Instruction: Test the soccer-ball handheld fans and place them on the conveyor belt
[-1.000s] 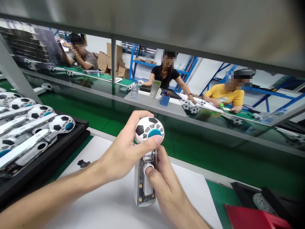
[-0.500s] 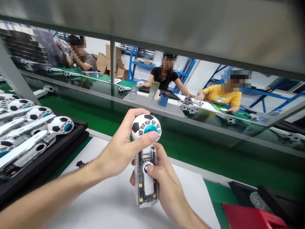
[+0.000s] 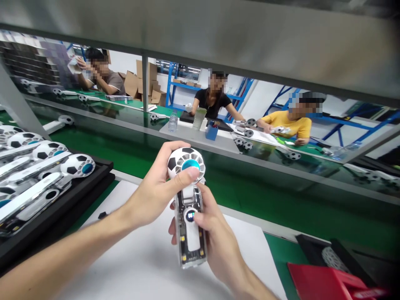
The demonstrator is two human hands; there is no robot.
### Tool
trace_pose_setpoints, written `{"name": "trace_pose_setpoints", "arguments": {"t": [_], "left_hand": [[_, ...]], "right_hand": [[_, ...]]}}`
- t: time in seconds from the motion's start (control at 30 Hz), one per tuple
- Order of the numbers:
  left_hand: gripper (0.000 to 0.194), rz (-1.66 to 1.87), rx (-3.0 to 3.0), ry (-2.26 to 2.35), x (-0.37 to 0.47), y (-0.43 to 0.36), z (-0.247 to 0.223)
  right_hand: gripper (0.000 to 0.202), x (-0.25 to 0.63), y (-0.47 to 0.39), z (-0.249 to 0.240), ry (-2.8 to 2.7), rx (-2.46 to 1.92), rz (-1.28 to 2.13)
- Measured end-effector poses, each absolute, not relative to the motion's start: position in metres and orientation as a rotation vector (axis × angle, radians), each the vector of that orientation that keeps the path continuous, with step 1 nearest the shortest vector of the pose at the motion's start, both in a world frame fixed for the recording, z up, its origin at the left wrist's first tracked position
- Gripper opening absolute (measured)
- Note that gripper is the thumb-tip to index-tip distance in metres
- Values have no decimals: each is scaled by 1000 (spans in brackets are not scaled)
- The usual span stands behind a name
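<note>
Both my hands hold one handheld fan (image 3: 193, 241) upright over a white sheet (image 3: 137, 266). It has a see-through body with a circuit board inside and a small lit round display. My left hand (image 3: 161, 183) is closed around the football-patterned fan head (image 3: 175, 162), its thumb on the front by the teal centre. My right hand (image 3: 217, 235) wraps the body from the right, the thumb resting at the edge of the display. A small black piece (image 3: 102, 215) lies on the sheet beyond my left forearm.
A black tray (image 3: 104, 168) of similar fans stands at left. At right are a red object (image 3: 315, 281) and black foam pieces (image 3: 308, 246). Beyond the green conveyor belt (image 3: 250, 183), several people work at a bench with a bottle (image 3: 173, 121) and a blue box (image 3: 211, 131). A metal shelf (image 3: 218, 46) hangs overhead.
The fan has shifted slightly left in view, with the fan head tilted a little. My right thumb has slid right, uncovering more of the lit display. Across the belt, co-workers' hands have moved.
</note>
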State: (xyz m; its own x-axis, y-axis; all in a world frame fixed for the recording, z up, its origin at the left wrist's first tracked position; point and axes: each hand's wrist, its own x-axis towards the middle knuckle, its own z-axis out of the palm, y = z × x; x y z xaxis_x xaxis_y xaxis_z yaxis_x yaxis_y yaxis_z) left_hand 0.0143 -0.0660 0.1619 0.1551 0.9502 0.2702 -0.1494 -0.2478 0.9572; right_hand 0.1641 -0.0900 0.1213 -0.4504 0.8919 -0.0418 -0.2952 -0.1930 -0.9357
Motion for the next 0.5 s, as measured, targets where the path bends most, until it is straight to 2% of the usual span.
{"name": "trace_pose_setpoints", "arguments": {"t": [0.17, 0.27, 0.37, 0.43, 0.5], "left_hand": [[41, 1367, 1407, 824, 8, -60, 163], [47, 1366, 1322, 784, 8, -58, 160], [55, 1246, 1191, 739, 18, -61, 153], [45, 1092, 1138, 756, 26, -65, 149], [34, 1139, 1154, 832, 31, -68, 147]], "right_hand": [[71, 170, -91, 127, -1218, -670, 1831], [86, 170, -95, 126, -1328, -738, 1755], [82, 166, -94, 119, -1487, -806, 1406], [77, 165, -92, 116, -1638, -786, 1134], [80, 168, -87, 117, -1841, -781, 850]]}}
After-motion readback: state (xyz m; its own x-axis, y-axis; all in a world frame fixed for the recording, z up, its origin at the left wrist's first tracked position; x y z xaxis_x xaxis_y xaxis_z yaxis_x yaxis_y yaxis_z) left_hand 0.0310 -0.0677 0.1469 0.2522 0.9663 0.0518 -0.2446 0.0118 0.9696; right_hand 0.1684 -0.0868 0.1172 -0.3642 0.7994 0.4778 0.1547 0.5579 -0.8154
